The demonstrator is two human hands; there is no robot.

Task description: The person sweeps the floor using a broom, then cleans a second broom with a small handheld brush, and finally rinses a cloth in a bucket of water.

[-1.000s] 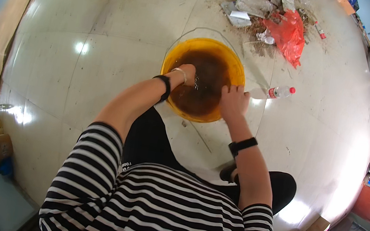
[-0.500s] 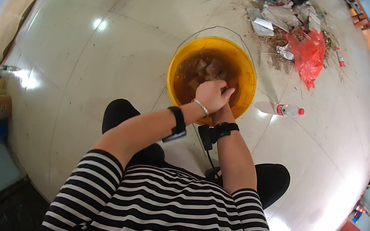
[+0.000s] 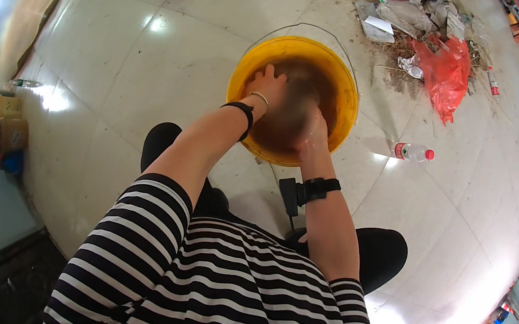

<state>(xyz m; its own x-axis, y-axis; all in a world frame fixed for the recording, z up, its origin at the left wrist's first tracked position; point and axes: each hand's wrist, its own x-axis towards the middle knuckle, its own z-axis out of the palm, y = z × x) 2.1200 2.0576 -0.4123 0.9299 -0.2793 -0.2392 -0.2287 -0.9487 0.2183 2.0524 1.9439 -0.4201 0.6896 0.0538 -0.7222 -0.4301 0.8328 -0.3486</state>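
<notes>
A yellow bucket (image 3: 349, 108) with a thin wire handle stands on the floor in front of me, holding murky brown water. Inside its left part is my left hand (image 3: 267, 86), fingers spread and bent, nothing seen in its grip. My right hand (image 3: 313, 128) reaches in at the right side, wet and partly smeared by motion. Right beside it, between both hands, is a blurred grey-brown lump (image 3: 297, 103), cloth-like but too smeared to name. The right fingers are lost in that blur, so their hold cannot be made out.
A plastic bottle with a red cap (image 3: 414, 152) lies right of the bucket. Farther off at the right are a torn red plastic bag (image 3: 446, 76), a white paper (image 3: 380, 24) and a heap of dirt and wrappers. Cardboard boxes (image 3: 11, 135) stand by the left wall.
My hands were together over the bucket's near right part. The left has moved left and opened its fingers; the right has sunk forward into the bucket, where a blur now shows.
</notes>
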